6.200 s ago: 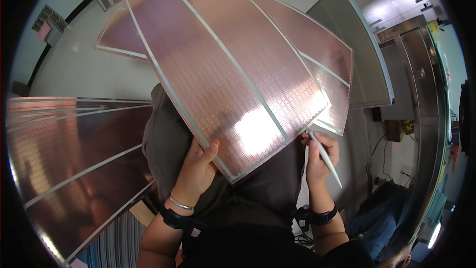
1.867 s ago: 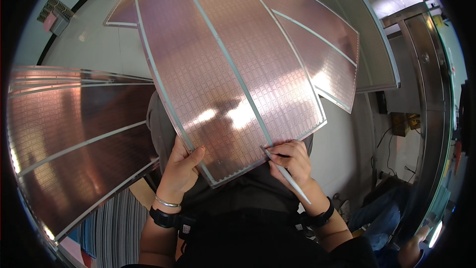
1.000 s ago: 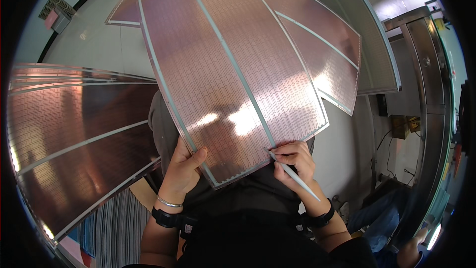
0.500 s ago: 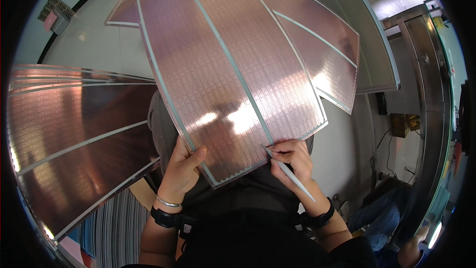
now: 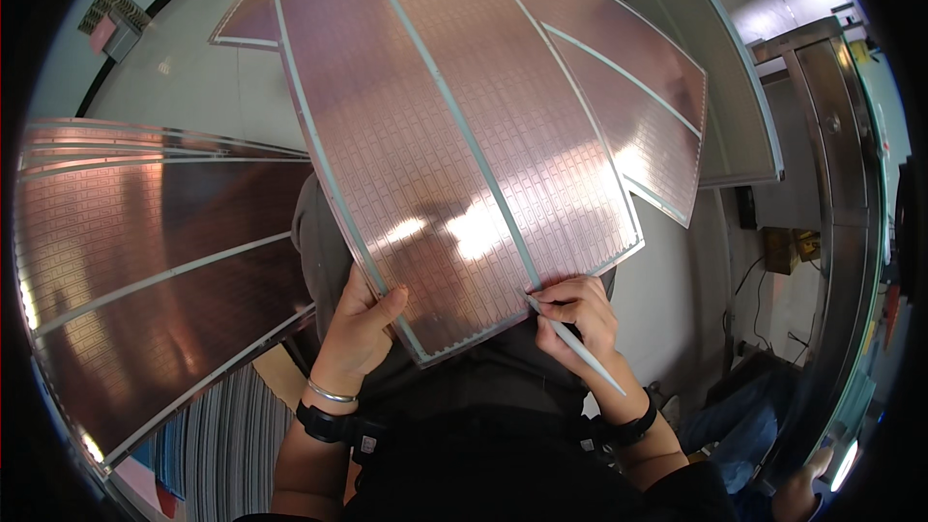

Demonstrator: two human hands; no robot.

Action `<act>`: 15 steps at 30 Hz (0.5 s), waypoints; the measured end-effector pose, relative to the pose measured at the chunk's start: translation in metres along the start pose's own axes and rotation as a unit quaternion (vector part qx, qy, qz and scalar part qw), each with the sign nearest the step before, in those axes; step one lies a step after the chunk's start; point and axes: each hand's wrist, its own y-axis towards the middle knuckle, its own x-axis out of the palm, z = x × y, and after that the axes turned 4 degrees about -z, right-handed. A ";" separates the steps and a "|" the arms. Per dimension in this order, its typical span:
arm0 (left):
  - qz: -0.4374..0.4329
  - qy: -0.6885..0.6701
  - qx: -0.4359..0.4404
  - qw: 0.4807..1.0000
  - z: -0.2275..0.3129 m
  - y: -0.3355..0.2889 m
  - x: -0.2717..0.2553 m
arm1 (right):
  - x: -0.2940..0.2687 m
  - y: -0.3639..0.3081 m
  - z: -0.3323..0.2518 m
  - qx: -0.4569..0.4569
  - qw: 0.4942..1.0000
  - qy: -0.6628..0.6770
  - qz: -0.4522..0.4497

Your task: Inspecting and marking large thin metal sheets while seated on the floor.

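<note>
Since the first frame, the white tool (image 5: 590, 358) has moved leftward along the copper panel (image 5: 435, 155) over the lap (image 5: 474, 377). Left hand (image 5: 362, 333): fingers clamped on its edge; right hand (image 5: 586, 317): fingers pinching the tool mid-edge, work seemingly unfinished.

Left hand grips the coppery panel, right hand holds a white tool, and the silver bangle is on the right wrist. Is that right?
Not quite: the silver bangle is on the other wrist, that of the left hand, as the head view shows. That hand does grip the coppery panel, and the right hand does hold a white tool.
</note>
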 end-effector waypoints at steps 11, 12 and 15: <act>0.004 0.007 0.001 1.000 0.000 -0.001 0.000 | 0.002 0.003 -0.002 -0.002 1.000 -0.022 0.005; 0.004 0.007 0.002 1.000 0.000 -0.001 0.000 | 0.003 0.002 -0.002 0.006 1.000 -0.015 0.006; -0.001 -0.003 0.007 1.000 0.000 -0.001 0.000 | 0.002 -0.001 0.000 0.019 1.000 -0.002 0.006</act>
